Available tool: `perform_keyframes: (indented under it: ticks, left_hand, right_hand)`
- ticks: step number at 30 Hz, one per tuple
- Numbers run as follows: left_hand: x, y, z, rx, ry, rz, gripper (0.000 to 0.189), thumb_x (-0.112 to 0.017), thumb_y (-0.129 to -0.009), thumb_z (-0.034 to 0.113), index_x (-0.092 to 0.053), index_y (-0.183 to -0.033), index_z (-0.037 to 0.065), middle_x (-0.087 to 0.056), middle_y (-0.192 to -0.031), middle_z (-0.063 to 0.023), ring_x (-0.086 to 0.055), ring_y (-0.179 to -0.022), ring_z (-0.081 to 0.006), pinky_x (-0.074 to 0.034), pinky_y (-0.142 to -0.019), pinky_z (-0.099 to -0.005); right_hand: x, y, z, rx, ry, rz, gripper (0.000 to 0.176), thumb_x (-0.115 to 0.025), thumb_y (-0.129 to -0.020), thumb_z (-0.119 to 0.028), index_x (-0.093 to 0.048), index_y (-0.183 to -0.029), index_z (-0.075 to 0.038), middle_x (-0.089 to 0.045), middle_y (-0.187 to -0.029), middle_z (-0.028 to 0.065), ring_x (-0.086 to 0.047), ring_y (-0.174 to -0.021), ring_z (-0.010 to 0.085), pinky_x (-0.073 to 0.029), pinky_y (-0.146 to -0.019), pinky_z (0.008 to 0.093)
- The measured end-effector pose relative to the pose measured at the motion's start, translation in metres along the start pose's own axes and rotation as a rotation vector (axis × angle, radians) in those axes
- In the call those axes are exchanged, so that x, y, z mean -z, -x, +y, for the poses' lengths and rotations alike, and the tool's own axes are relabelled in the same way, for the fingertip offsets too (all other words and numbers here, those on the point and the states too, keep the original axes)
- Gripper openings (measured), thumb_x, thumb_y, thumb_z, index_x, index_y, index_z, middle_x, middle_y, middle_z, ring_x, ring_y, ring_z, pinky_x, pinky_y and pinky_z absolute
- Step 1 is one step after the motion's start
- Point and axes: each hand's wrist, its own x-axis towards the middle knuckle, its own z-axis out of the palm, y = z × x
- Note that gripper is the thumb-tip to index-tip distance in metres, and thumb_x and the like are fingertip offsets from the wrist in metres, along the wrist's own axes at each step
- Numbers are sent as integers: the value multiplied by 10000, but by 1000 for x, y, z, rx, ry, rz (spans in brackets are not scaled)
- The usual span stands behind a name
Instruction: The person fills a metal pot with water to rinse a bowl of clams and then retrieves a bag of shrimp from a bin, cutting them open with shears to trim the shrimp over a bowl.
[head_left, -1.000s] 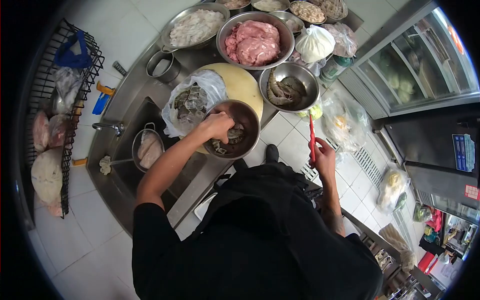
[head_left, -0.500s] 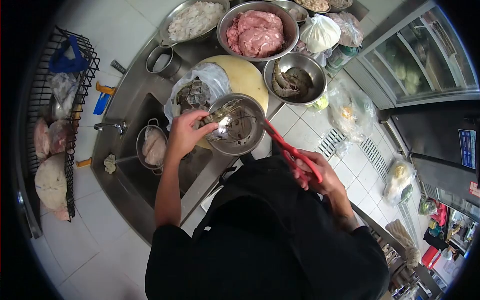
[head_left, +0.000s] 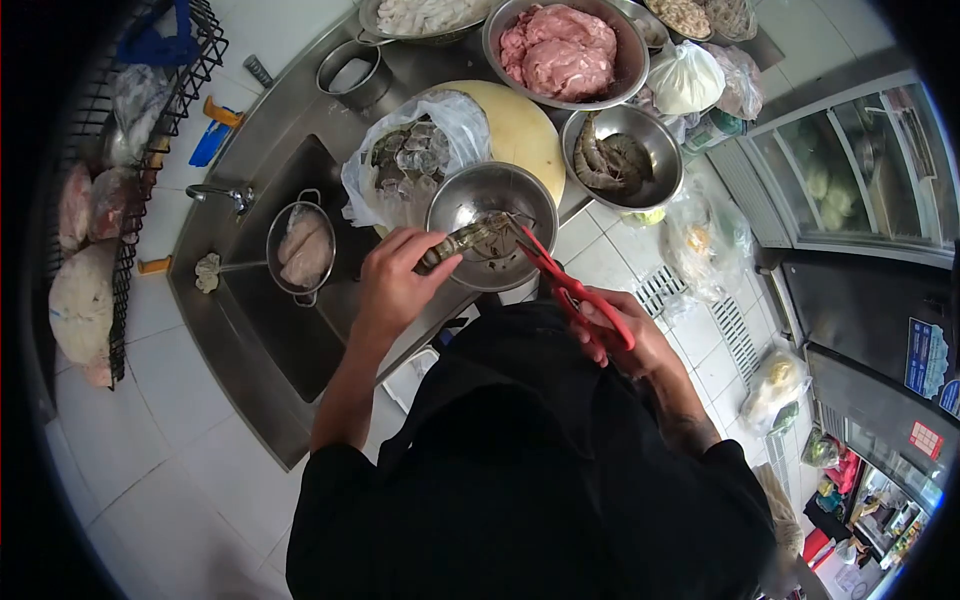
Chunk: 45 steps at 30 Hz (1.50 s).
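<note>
Pinched in my left hand (head_left: 400, 275) is a raw shrimp (head_left: 468, 238), its head end pointing right over a steel bowl (head_left: 440, 205). Dark bits and thin trimmings lie in the bottom of that bowl. My right hand (head_left: 630, 335) grips red-handled scissors (head_left: 565, 285), whose blade tips reach the shrimp's head over the bowl. Behind the bowl sits a plastic bag of ice (head_left: 410, 160) on a round yellowish board (head_left: 530, 125). More whole shrimp (head_left: 610, 160) lie in a second steel bowl (head_left: 667, 175) to the right.
A large bowl (head_left: 495, 70) of pink minced meat (head_left: 560, 55) stands at the back. On the left, a colander (head_left: 325, 235) with pale meat sits in the sink (head_left: 325, 165) near a tap (head_left: 225, 195). A wire rack (head_left: 150, 180) hangs on the wall; a fridge (head_left: 850, 170) stands right.
The shrimp in my left hand has tilted and moved lower over the bowl. The scissors' tips have come to its head. The whole view has shifted slightly.
</note>
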Motion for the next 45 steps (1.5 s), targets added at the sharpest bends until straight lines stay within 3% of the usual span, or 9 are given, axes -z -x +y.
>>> perform_keyframes:
  ticks: [5,13,18,20,24,29,32,35,45]
  left_hand:
    - [-8,8,0,21,127,-45,290,-815,-706,121,-683,-935,0,-667,-856,-137,-659,-762,-299,-528,-690,-355]
    - [-11,15,-16,157,190,-141,290,-809,-717,122,-680,-938,-14,-676,-877,-149,-664,-773,-299,-522,-687,-342]
    - [-10,20,-23,177,214,-111,296,-812,-716,117,-686,-953,-10,-684,-897,-149,-668,-777,-277,-521,-686,-333]
    - [-7,21,-23,205,228,-133,325,-814,-732,94,-683,-1001,-31,-674,-873,-119,-628,-740,-161,-490,-649,-284]
    - [1,16,-14,280,239,-195,319,-821,-713,117,-694,-976,-11,-688,-900,-145,-671,-756,-233,-522,-657,-315]
    - [4,17,-16,383,287,-196,312,-816,-756,139,-688,-983,-31,-682,-796,-85,-573,-658,-83,-463,-589,-245]
    - [-1,21,-29,469,316,-124,298,-809,-779,152,-689,-978,-35,-645,-714,-29,-497,-625,-31,-411,-554,-210]
    - [-14,24,-43,491,503,-19,282,-805,-788,155,-691,-968,-30,-622,-682,0,-475,-595,-22,-389,-531,-204]
    - [-15,12,-7,415,371,-76,315,-816,-772,154,-693,-1002,-23,-564,-642,16,-412,-574,-36,-362,-515,-214]
  right_hand:
    - [-1,-8,2,-23,22,12,376,-613,-945,-268,-568,-1182,21,-520,-686,0,-513,-492,79,-381,-418,206]
    - [11,-16,6,-163,148,31,508,-645,-929,-225,-497,-1348,21,-508,-649,-23,-478,-471,40,-350,-392,190]
    - [14,-15,7,-165,35,39,470,-645,-929,-222,-526,-1305,34,-515,-648,-22,-473,-470,43,-353,-397,190]
    - [15,-15,8,-168,-34,46,459,-645,-928,-219,-533,-1292,38,-517,-650,-23,-473,-470,43,-355,-399,189]
    - [13,-19,9,-125,9,-7,402,-643,-929,-217,-566,-1238,27,-517,-650,-20,-475,-470,45,-356,-398,191]
    - [11,-14,0,-145,151,6,346,-628,-935,-189,-583,-1202,27,-522,-662,-14,-471,-462,46,-350,-380,194]
    - [13,-7,0,-94,105,36,396,-616,-936,-224,-560,-1232,34,-517,-660,-7,-463,-444,60,-337,-364,203]
    - [13,-2,-1,-171,-358,-154,563,-539,-929,-412,-509,-1267,37,-491,-673,13,-438,-451,95,-310,-366,210]
    - [-2,-7,-9,-183,-526,-259,586,-480,-949,-465,-514,-1234,46,-467,-669,0,-414,-474,76,-275,-380,201]
